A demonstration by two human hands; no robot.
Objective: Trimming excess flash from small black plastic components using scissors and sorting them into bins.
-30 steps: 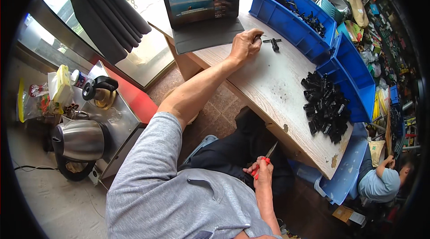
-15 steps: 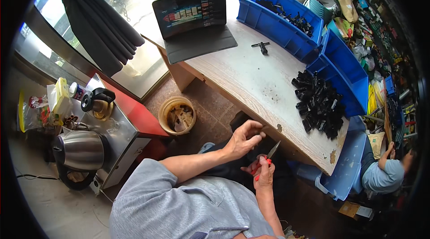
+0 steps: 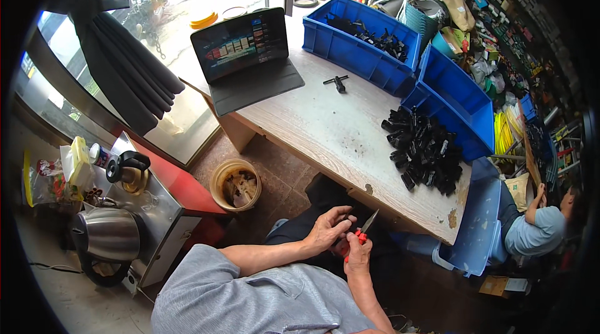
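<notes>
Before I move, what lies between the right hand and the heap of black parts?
The head view shows the red-handled tool's blades, then the table's front edge.

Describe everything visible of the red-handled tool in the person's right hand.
The red-handled tool has a slim, grey, metallic-looking end tapering to a point; its bright red grips look like plastic or rubber. The right hand wraps the grips, hiding much of them. The tip slants up and rightward in the picture, near the table's front edge. The left hand is close beside it; contact is unclear. Whether its end is open or closed cannot be told.
</notes>
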